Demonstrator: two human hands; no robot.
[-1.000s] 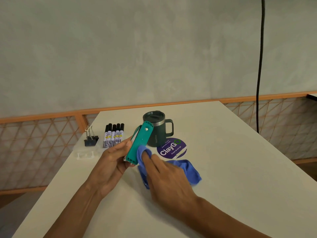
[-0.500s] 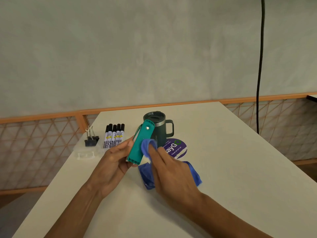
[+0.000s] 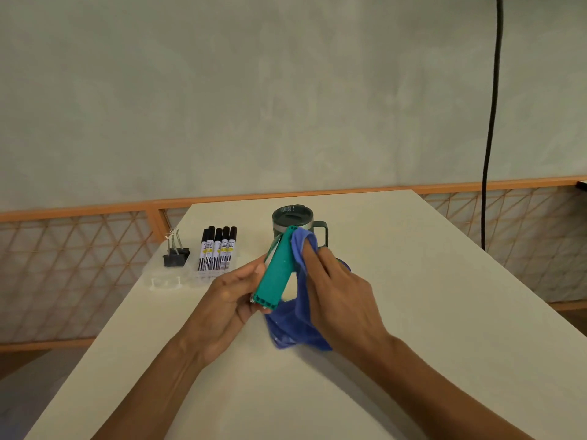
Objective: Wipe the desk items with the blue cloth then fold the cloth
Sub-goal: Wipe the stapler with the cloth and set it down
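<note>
Pale grey-green wall fills the upper half of the frame, with a black cable [image 3: 490,122] hanging down at the upper right. An orange lattice railing [image 3: 63,265] runs behind the white table [image 3: 413,312].

At the centre of the frame both hands are raised above the table. The left hand [image 3: 228,300] grips a teal item [image 3: 276,271], a long flat bar tilted with its top end leaning to the right, and its fingers curl round the bar's lower left side. The right hand [image 3: 343,300] holds the blue cloth [image 3: 295,325], pressing a bunched part of it against the upper right edge of the teal item. The rest of the cloth hangs below the hand, and its lower folds reach the table.

Just behind the teal item's top end stands a dark green mug [image 3: 290,217] with a lid, its handle pointing right. Left of centre, five black-capped markers [image 3: 217,249] lie side by side in a clear tray [image 3: 165,282], with a black binder clip [image 3: 175,255] beside them on the left.
</note>
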